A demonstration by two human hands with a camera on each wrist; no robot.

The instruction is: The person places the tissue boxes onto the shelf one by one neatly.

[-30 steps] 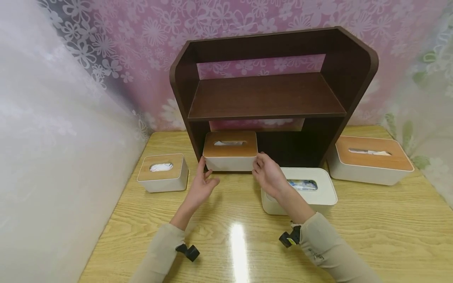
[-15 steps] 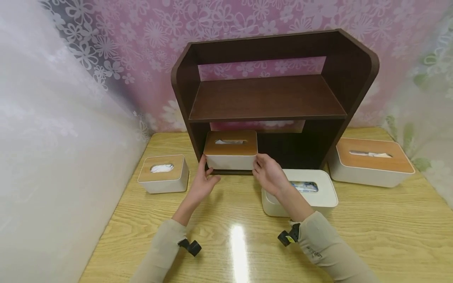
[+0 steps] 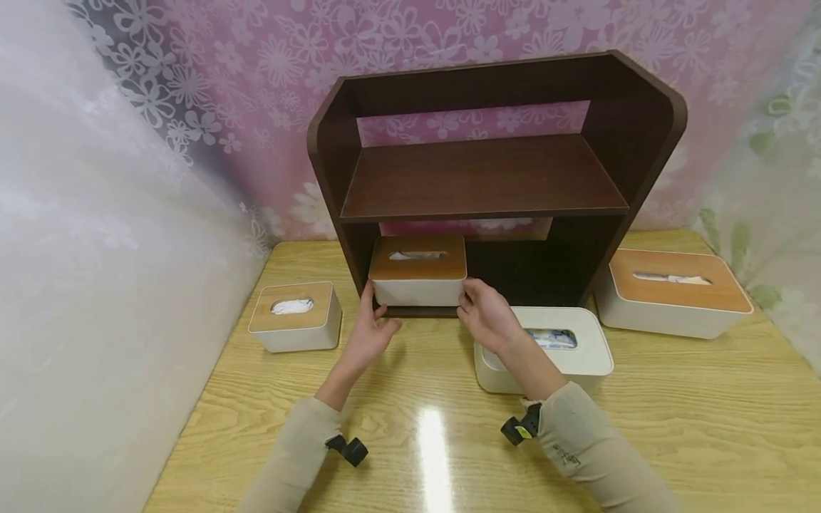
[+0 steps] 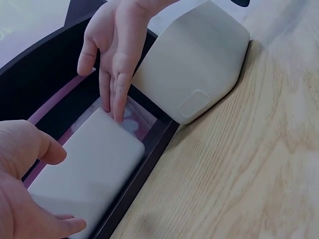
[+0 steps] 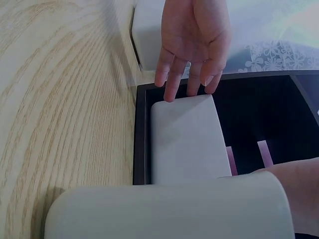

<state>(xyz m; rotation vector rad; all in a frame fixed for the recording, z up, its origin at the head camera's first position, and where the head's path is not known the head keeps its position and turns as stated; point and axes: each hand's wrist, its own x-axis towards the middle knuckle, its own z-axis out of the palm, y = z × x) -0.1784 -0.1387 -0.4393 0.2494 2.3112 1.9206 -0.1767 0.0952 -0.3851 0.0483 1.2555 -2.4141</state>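
A tissue box (image 3: 418,292) with a brown wood lid and white sides sits in the lower left bay of a dark brown shelf unit (image 3: 487,174). My left hand (image 3: 367,336) touches the box's left end with its fingertips, thumb held apart. At the opposite end, my right hand (image 3: 490,317) lays its fingertips by the front corner. The left wrist view shows the right hand (image 4: 119,55) with long straight fingers against the white end. From the right wrist, the left hand (image 5: 192,50) appears with fingers stretched down to the box edge.
Under my right forearm stands an all-white tissue box (image 3: 580,363), close before the shelf. A small wood-lidded tissue box (image 3: 298,335) is at the left, a larger one (image 3: 673,313) at the right. A pale wall (image 3: 109,285) borders the wooden table (image 3: 398,442).
The brown-lidded tissue box has slid slightly back into the shelf, so more of the shelf's front lip shows. Both hands stay at its ends.
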